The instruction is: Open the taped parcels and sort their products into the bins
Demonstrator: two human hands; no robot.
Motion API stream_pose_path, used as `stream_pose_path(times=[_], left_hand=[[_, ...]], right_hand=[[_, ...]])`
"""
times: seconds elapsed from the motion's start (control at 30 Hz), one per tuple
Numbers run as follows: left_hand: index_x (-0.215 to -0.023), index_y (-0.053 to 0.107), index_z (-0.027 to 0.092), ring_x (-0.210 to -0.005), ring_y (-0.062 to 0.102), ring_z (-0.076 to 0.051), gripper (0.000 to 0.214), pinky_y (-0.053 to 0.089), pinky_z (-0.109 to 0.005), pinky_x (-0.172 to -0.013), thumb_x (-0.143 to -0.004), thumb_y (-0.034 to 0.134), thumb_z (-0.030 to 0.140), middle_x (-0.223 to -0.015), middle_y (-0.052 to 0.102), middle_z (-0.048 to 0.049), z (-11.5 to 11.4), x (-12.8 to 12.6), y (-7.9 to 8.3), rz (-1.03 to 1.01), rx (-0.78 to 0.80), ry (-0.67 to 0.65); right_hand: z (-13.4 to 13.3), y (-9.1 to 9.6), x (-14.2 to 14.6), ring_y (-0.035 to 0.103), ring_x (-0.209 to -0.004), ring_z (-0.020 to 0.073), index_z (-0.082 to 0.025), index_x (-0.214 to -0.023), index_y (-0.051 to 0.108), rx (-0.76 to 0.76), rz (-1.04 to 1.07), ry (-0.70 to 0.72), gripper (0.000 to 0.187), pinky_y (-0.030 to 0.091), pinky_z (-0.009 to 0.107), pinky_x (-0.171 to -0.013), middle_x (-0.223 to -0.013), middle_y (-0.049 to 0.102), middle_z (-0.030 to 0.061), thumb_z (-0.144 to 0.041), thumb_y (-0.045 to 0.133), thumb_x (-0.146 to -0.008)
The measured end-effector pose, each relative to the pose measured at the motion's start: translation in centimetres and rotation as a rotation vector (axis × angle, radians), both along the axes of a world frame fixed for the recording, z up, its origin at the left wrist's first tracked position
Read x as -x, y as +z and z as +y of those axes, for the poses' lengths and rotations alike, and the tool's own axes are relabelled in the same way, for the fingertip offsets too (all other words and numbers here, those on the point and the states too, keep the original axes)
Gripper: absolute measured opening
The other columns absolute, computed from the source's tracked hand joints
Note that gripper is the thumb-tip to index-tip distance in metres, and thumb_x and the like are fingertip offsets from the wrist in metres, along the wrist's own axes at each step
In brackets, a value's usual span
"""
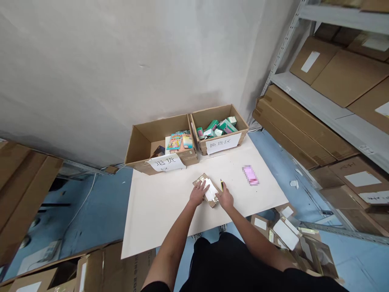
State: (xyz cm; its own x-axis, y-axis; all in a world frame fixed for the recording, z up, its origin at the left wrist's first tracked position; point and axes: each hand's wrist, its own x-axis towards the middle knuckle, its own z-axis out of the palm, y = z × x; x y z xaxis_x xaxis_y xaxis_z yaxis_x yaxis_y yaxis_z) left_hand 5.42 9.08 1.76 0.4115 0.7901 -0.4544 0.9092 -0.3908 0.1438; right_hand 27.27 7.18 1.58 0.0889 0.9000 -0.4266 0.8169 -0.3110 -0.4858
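On the white table (158,198), a small cardboard box (214,204) with a white label (210,190) and shiny tape at its ends lies at a slant. My left hand (198,194) holds it down from its left side, fingers pressed over the top and label edge. In my right hand (225,198) is a utility knife (222,185), yellow and black, pointing away from me. The right fingers are closed around it beside the box's near right corner. How far the blade is out is too small to tell.
Two open cartons stand at the table's back: the left carton (142,140) holds colourful packs, the right carton (237,107) several green-and-white boxes. A pink blurred item (251,175) lies at right. Shelving (322,107) with cartons rises to the right; discarded boxes (287,235) lie on the floor.
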Motion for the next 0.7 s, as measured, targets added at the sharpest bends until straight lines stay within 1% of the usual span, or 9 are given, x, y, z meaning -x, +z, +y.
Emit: stream_pose_path(times=[0.07,0.13,0.2,0.27,0.33,0.43,0.5,0.6,0.7], left_hand=[[-0.167,0.031,0.031,-0.161,0.022,-0.041,0.089,0.033,-0.056,-0.123,-0.088,0.073,0.033,-0.177,0.022,-0.0117,-1.0,-0.8,-1.5,0.029,-0.063,0.093],[-0.167,0.035,0.027,-0.156,0.032,-0.045,0.083,0.036,-0.061,-0.12,-0.092,0.07,0.036,-0.175,0.026,-0.0165,-2.7,-2.0,-2.7,0.06,-0.137,0.234],[-0.166,0.038,0.024,-0.148,0.042,-0.046,0.076,0.041,-0.062,-0.115,-0.096,0.065,0.039,-0.174,0.028,-0.0202,-4.6,-3.0,-3.4,0.069,-0.184,0.361],[-0.165,0.04,0.026,-0.143,0.047,-0.043,0.068,0.045,-0.06,-0.111,-0.101,0.058,0.038,-0.173,0.03,-0.02,-5.9,-3.6,-3.6,0.067,-0.207,0.444],[-0.164,0.042,0.029,-0.146,0.045,-0.04,0.061,0.045,-0.059,-0.111,-0.104,0.051,0.035,-0.172,0.033,-0.0178,-6.6,-3.9,-3.4,0.068,-0.235,0.478],[-0.162,0.045,0.028,-0.156,0.032,-0.04,0.057,0.039,-0.061,-0.118,-0.106,0.047,0.033,-0.17,0.038,-0.0169,-6.7,-3.6,-3.3,0.055,-0.292,0.464],[-0.162,0.046,0.026,-0.159,0.027,-0.04,0.056,0.036,-0.06,-0.121,-0.106,0.046,0.033,-0.169,0.04,-0.0168,-6.6,-3.2,-3.5,0.028,-0.309,0.449],[-0.162,0.046,0.026,-0.158,0.03,-0.04,0.056,0.037,-0.059,-0.122,-0.106,0.046,0.034,-0.169,0.041,-0.0168,-6.5,-2.8,-4.2,0.0,-0.297,0.451],[-0.161,0.048,0.026,-0.157,0.034,-0.041,0.055,0.036,-0.06,-0.123,-0.107,0.045,0.034,-0.168,0.041,-0.0174,-6.4,-2.6,-4.7,-0.006,-0.298,0.456]], right_hand=[[1.0,-0.5,0.1,0.072,-0.113,0.0284,-0.025,-0.167,0.023,-0.003,-0.02,-0.022,0.083,0.049,0.031,-0.087,-0.131,0.069,0.0128,-0.04,0.067,-0.097],[3.6,-0.5,0.4,0.071,-0.113,0.0281,-0.025,-0.167,0.025,-0.02,-0.021,-0.031,0.089,0.048,0.03,-0.087,-0.131,0.07,0.0133,-0.04,0.073,-0.093],[6.8,-0.1,0.9,0.071,-0.112,0.0277,-0.026,-0.165,0.03,-0.043,0.001,-0.008,0.09,0.048,0.03,-0.087,-0.131,0.07,0.0136,-0.039,0.077,-0.09],[9.2,0.3,1.0,0.072,-0.108,0.0267,-0.025,-0.163,0.034,-0.043,0.094,0.011,0.084,0.049,0.03,-0.086,-0.124,0.073,0.012,-0.04,0.076,-0.091],[10.1,0.4,0.5,0.072,-0.104,0.0246,-0.025,-0.159,0.041,-0.057,0.213,-0.027,0.068,0.051,0.029,-0.085,-0.119,0.075,0.0092,-0.043,0.066,-0.098],[9.1,-0.2,-1.6,0.073,-0.091,0.0201,-0.026,-0.149,0.052,-0.061,0.321,-0.1,0.047,0.053,0.026,-0.079,-0.108,0.077,0.0041,-0.045,0.05,-0.106],[7.7,-0.7,-3.4,0.07,-0.073,0.0173,-0.026,-0.142,0.056,-0.006,0.369,-0.088,0.042,0.053,0.024,-0.069,-0.093,0.075,0.0007,-0.045,0.05,-0.105],[5.9,-1.2,-5.6,0.06,-0.051,0.0132,-0.026,-0.137,0.057,0.086,0.465,-0.014,0.038,0.048,0.021,-0.054,-0.073,0.067,-0.0049,-0.043,0.053,-0.104],[5.3,-1.2,-6.2,0.053,-0.043,0.0108,-0.027,-0.132,0.057,0.134,0.527,0.052,0.031,0.044,0.019,-0.048,-0.064,0.058,-0.009,-0.04,0.052,-0.104]])
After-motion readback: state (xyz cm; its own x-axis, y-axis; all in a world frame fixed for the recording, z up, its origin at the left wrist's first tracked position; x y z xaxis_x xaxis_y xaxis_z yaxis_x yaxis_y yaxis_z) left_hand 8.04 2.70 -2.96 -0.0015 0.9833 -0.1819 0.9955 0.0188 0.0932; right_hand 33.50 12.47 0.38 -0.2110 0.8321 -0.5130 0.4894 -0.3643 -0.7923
